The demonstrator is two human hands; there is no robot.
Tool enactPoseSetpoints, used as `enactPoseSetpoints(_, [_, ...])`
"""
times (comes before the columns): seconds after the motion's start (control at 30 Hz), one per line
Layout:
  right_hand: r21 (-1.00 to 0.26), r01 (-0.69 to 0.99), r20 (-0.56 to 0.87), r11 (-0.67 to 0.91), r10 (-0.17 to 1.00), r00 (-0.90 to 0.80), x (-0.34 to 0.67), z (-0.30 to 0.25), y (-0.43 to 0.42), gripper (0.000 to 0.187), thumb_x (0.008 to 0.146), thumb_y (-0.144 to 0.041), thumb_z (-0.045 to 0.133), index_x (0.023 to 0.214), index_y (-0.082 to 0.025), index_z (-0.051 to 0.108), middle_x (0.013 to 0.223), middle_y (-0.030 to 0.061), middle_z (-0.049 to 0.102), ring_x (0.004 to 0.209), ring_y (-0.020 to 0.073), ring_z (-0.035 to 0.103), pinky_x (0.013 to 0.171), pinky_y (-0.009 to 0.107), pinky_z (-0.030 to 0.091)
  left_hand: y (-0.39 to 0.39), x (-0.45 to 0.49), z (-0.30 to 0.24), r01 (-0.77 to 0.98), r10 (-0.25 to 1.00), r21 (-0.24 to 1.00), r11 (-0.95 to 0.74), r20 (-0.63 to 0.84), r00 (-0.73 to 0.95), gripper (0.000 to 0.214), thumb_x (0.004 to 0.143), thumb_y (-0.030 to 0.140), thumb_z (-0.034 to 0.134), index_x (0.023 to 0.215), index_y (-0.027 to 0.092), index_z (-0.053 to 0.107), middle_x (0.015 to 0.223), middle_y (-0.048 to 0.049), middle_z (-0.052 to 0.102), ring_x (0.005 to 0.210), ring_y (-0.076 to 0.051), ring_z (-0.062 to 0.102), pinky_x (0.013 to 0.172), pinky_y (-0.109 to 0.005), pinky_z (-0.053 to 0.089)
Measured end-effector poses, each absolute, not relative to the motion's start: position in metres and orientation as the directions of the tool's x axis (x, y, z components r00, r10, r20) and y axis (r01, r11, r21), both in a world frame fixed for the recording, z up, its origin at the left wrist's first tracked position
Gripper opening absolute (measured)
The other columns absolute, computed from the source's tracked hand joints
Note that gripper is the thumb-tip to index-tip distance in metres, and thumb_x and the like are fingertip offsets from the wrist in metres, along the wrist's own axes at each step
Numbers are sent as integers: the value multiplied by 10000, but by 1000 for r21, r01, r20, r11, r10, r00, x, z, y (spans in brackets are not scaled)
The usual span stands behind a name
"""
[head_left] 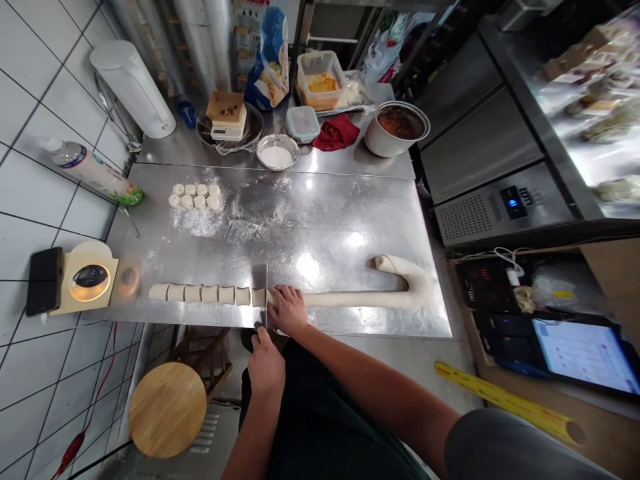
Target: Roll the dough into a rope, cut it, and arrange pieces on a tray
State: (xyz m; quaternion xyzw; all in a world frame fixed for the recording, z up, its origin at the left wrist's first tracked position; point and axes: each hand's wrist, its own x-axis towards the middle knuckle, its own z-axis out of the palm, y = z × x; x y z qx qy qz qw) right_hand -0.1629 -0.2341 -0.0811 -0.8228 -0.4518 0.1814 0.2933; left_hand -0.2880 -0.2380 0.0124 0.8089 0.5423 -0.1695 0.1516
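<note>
Grey sleeve (500, 437) foremost, the right hand (287, 311) is laid over a dough rope (355, 300); whether the rope is gripped or merely pressed cannot be told. A knife (267, 280) is gripped in the closed left hand (267, 365) at the table's near edge, its blade stood upright just beside the right fingers. Left of the blade, a row of cut dough pieces (210, 294) is ranged along that edge. Right of the hands, the rope is stretched toward the steel table's (340, 227) right edge, then doubled back. Ahead, a broad stretch of steel is bounded by a metal bowl (277, 157) and a pot (395, 130). Below the edge, left of the left hand, a wooden stool (167, 410) is placed.
</note>
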Motion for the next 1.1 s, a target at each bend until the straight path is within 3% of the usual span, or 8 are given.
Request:
enactPoseSetpoints(0.13, [-677, 633, -11, -376, 865, 502, -155, -81, -246, 448, 959, -361, 616, 1374, -193, 603, 1292, 128, 651, 1194, 291, 546, 1066, 452, 408, -234, -280, 29, 926, 806, 67, -371, -472, 357, 420, 999, 171, 428, 1415, 115, 441, 1251, -172, 680, 912, -216, 751, 692, -299, 492])
enactPoseSetpoints(0.33, [-677, 598, -41, -428, 834, 551, -127, -83, -282, 393, 911, -347, 662, 1282, -216, 652, 1246, 106, 673, 1179, 289, 563, 1063, 443, 408, -262, -278, 67, 910, 828, 59, -410, -394, 398, 275, 1078, 216, 279, 1197, 166, 522, 1093, -102, 701, 807, -195, 718, 606, -309, 409])
enactPoseSetpoints(0.83, [-668, 607, -32, -431, 831, 555, -130, -91, -280, 331, 955, -421, 656, 1253, -288, 706, 1151, 80, 679, 1115, 280, 551, 1015, 445, 386, -296, -265, 59, 921, 786, 17, -390, -515, 342, 239, 1059, 160, 276, 1185, 177, 479, 1193, -100, 687, 828, -185, 749, 616, -305, 410])
enactPoseSetpoints(1.1, [-649, 621, -39, -439, 835, 549, -132, -94, -278, 333, 978, -408, 621, 1278, -285, 694, 1182, 92, 672, 1121, 287, 544, 1001, 455, 387, -297, -265, 34, 928, 805, -4, -372, -499, 320, 287, 1052, 142, 315, 1295, 158, 467, 1174, -105, 685, 774, -160, 730, 633, -291, 430])
